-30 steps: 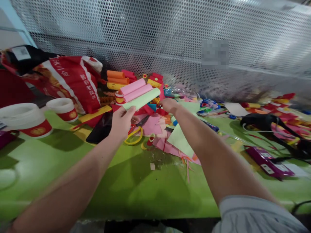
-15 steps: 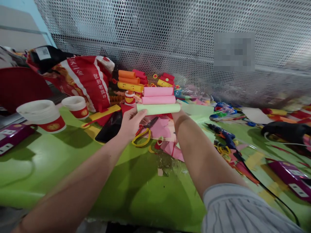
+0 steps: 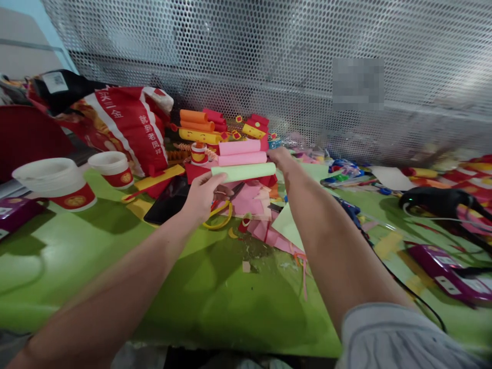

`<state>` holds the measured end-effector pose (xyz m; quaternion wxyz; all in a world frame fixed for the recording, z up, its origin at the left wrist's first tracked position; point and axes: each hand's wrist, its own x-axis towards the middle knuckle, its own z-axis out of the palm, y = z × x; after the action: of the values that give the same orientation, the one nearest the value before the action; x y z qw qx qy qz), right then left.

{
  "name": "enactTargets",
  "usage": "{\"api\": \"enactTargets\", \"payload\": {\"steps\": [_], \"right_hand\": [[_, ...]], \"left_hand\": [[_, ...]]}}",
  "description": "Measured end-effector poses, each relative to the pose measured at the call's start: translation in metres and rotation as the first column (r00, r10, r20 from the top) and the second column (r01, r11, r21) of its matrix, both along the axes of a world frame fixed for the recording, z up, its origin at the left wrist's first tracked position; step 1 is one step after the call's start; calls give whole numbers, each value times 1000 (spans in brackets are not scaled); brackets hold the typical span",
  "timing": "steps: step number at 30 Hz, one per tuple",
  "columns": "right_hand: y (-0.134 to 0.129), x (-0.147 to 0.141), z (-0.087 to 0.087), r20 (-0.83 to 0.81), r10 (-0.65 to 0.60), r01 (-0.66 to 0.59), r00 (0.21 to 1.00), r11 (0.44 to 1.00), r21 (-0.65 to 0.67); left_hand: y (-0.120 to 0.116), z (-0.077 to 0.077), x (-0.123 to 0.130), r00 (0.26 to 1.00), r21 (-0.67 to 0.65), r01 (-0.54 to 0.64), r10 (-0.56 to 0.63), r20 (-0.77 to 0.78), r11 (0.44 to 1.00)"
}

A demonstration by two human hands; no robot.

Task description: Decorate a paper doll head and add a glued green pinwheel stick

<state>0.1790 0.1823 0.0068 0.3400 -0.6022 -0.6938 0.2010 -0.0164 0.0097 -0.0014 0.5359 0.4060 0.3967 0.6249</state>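
Perforated metal screen [image 3: 238,56] fills the top of the frame, behind a green worktop [image 3: 215,302] that runs across the lower part. Near the middle of the picture is a paper piece made of three rolls: two pink rolls [image 3: 241,152] with a longer pale green roll [image 3: 248,172] along the lower edge. The left hand [image 3: 200,199] pinches the left end of the green roll, thumb on its front. The right hand [image 3: 280,158] is just beside the right ends of the pink rolls; its fingers are mostly hidden, so I cannot tell whether it grips anything. The two hands stand apart, with the rolls between them.

Just above the pink rolls, yellow, orange and red paper figures [image 3: 199,136] sit against the screen. Below the green roll lie scissors with yellow handles [image 3: 219,221], pink paper scraps [image 3: 249,201] and, partly behind the right forearm, a pale green sheet [image 3: 289,225]. A flat black slab [image 3: 163,204] lies left of the left hand. White-and-red paper cups [image 3: 75,197] and a red printed bag [image 3: 132,128] occupy the left side. At lower right is a purple power strip [image 3: 442,271].
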Motion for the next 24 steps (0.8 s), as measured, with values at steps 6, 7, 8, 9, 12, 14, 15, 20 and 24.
{"api": "enactTargets", "payload": {"steps": [6, 7, 8, 9, 12, 14, 15, 20, 24], "right_hand": [[-40, 35, 29, -72, -234, 232, 970, 972, -36], [-53, 42, 31, -172, -212, 218, 962, 976, 17], [-67, 49, 32, -293, -196, 225, 936, 972, 68], [-82, 56, 32, -399, -185, 239, 898, 967, 88], [-125, 69, 23, -580, -62, 137, 812, 987, 86], [-148, 72, 12, -615, -1, 67, 788, 994, 84], [-157, 72, 5, -622, 25, 31, 782, 996, 80], [-180, 64, -23, -713, 138, -122, 688, 990, 75], [-188, 60, -31, -771, 183, -226, 610, 973, 53]], "left_hand": [[-11, -3, 17, 984, -194, 167, -177, -31, 967], [-14, -3, 20, 977, -222, 197, -211, -40, 955], [-16, -4, 23, 970, -250, 220, -239, -47, 943], [-18, -4, 25, 964, -273, 237, -261, -55, 933], [-23, -7, 31, 947, -291, 278, -311, -77, 916], [-24, -11, 33, 939, -279, 299, -334, -88, 913], [-24, -13, 33, 935, -276, 307, -343, -91, 911], [-21, -20, 35, 912, -335, 332, -391, -126, 882], [-21, -17, 35, 957, -345, 219, -270, -107, 913]]}}
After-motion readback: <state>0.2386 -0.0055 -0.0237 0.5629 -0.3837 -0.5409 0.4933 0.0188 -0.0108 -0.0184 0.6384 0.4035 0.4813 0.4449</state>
